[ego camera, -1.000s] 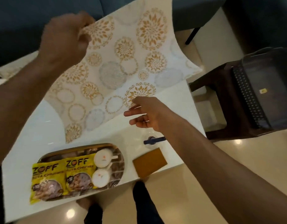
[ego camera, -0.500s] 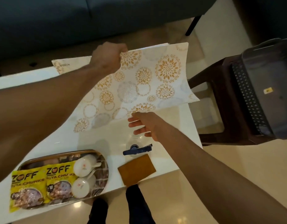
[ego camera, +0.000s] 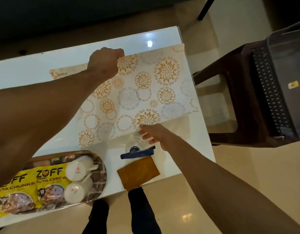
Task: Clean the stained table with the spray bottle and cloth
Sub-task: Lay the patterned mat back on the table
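- The place looked like a home living room.
- A low white glossy table stood on a polished cream tiled floor.
- A dark upholstered sofa ran along the table's far side, at 12 o'clock.
- A brown plastic stool stood at 3 o'clock.
- A flower-patterned table mat lay on the table.
- At 8 o'clock a tray carried white cups and yellow soya-chunk packets.

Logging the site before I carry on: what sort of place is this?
Most likely a home living room. A low white table stands in front of a dark sofa, a tray on it holds white cups and snack packets, and a plastic chair stands alongside.
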